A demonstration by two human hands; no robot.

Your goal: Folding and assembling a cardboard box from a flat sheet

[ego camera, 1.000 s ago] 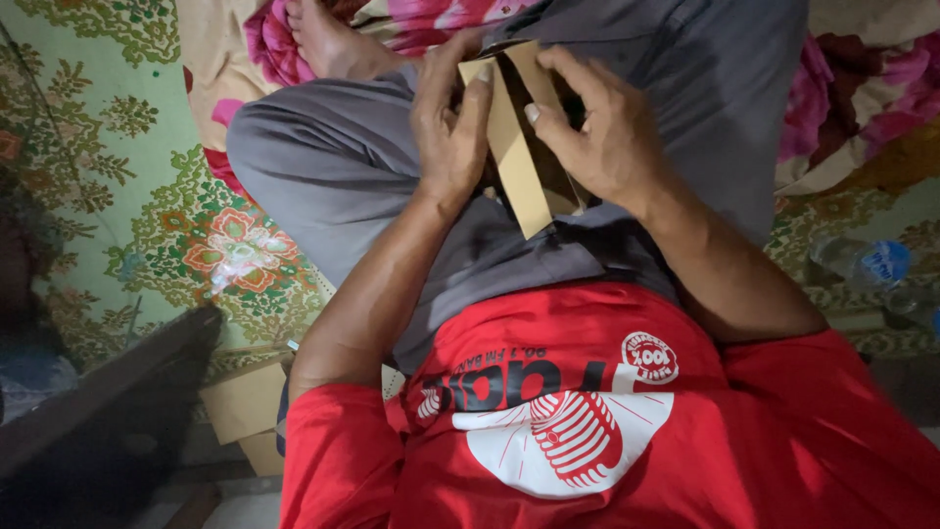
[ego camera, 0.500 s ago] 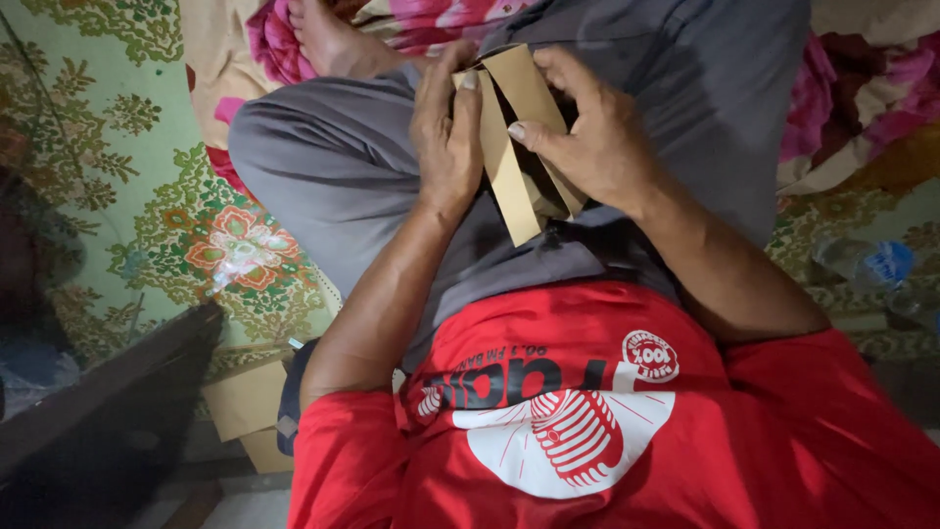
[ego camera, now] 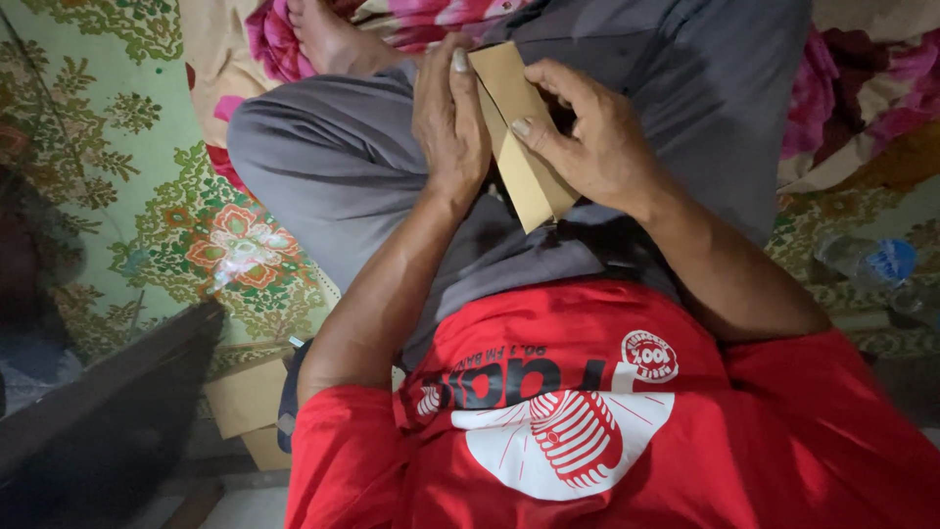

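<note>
Folded brown paper piece (ego camera: 519, 147), flat and oblong, sits between both hands over the lap, above the grey trousers (ego camera: 333, 167). Long axis runs on a slant: far end up near the top of the view by the left fingertips, near end pointing down toward the red shirt (ego camera: 587, 411). A crease or overlapped flap runs along its length. Left hand (ego camera: 448, 122) lies flat along the paper's left edge, fingers straight and together, pressing rather than curled round it. Right hand (ego camera: 592, 137) closes on the paper from the right side, thumb on the front face about midway, fingers bent over the far edge; what the fingers do behind it is hidden. Person sits cross-legged, bare foot (ego camera: 328, 39) at top. Green floral mat (ego camera: 147, 225) to the left, more brown paper pieces (ego camera: 245, 402) on it near the elbow, plastic bottle (ego camera: 871, 264) at the right edge
</note>
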